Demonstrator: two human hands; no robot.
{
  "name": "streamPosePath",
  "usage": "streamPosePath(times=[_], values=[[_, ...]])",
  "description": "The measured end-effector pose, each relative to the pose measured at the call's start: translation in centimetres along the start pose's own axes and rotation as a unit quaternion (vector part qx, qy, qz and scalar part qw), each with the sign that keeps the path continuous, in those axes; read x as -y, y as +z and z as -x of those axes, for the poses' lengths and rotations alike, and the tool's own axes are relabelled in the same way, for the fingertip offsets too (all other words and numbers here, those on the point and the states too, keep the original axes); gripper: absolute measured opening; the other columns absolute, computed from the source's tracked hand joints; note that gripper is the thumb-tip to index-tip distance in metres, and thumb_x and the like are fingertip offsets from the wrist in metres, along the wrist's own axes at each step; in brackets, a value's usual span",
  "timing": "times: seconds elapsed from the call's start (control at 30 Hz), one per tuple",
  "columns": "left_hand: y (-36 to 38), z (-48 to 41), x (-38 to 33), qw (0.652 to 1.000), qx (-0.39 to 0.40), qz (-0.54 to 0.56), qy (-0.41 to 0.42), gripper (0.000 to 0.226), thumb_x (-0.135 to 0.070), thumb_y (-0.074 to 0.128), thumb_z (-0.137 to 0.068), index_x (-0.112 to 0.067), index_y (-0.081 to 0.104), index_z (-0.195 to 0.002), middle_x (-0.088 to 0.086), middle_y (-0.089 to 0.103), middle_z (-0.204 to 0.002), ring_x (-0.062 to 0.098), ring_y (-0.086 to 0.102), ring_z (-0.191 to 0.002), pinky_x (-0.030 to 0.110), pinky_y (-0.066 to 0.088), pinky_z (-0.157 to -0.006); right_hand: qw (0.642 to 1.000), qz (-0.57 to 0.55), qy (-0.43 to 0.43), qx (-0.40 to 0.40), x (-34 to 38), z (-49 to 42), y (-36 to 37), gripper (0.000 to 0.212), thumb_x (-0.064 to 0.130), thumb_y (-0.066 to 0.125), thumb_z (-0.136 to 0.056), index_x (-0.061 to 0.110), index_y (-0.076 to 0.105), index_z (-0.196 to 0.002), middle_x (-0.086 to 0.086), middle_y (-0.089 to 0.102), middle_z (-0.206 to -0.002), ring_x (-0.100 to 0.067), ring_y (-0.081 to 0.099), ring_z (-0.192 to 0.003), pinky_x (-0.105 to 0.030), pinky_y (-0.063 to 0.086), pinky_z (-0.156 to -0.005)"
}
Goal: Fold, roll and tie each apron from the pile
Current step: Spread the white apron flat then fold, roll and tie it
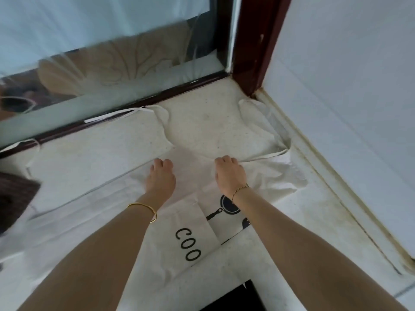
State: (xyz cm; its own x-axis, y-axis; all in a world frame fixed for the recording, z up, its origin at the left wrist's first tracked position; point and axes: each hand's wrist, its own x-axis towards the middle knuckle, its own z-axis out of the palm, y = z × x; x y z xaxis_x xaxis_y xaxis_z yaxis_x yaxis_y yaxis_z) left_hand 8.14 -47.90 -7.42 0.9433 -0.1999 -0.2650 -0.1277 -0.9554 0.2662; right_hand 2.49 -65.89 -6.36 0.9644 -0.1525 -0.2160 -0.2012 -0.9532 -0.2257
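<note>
Work surface is a pale speckled counter (202, 122) in a corner: dark-framed window (134, 63) along the far edge, white wall (348, 86) on my right, dark wood post (253, 41) where they meet. Dark opening (233, 299) at the counter's near edge, dark object (13, 198) at far left, can't tell what it is.

Apron (94, 176) is spread flat on the counter in front of me, cream cloth, partly folded. Printed flap with "COO" and a pan graphic lies between my forearms. Neck strap (258, 122) loops toward the corner; a tie (116, 115) runs up against the window frame.

Left hand (160, 178): fingers curled, gripping the apron's top edge. Right hand (230, 173): same, fingers curled round the top edge where the strap starts. Bangle (143, 209) on left wrist, bracelet (239, 190) on right.
</note>
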Motion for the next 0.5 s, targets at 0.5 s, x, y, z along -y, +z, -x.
streamPosePath(times=[0.5], values=[[-2.8,-4.8,6.1,0.989,0.056,-0.111,-0.082,0.041,-0.030,0.055,-0.093,-0.006,0.045,-0.124,0.015,0.049,-0.126,0.033,0.041,-0.120,0.041,0.037,-0.096,0.998,0.035,-0.006,0.056,-0.3,-4.4,0.0,0.017,0.023,0.050,-0.092,0.012,0.056,-0.105,-0.006,0.049,-0.109,-0.027,0.049,-0.103,-0.034,0.038,-0.083]])
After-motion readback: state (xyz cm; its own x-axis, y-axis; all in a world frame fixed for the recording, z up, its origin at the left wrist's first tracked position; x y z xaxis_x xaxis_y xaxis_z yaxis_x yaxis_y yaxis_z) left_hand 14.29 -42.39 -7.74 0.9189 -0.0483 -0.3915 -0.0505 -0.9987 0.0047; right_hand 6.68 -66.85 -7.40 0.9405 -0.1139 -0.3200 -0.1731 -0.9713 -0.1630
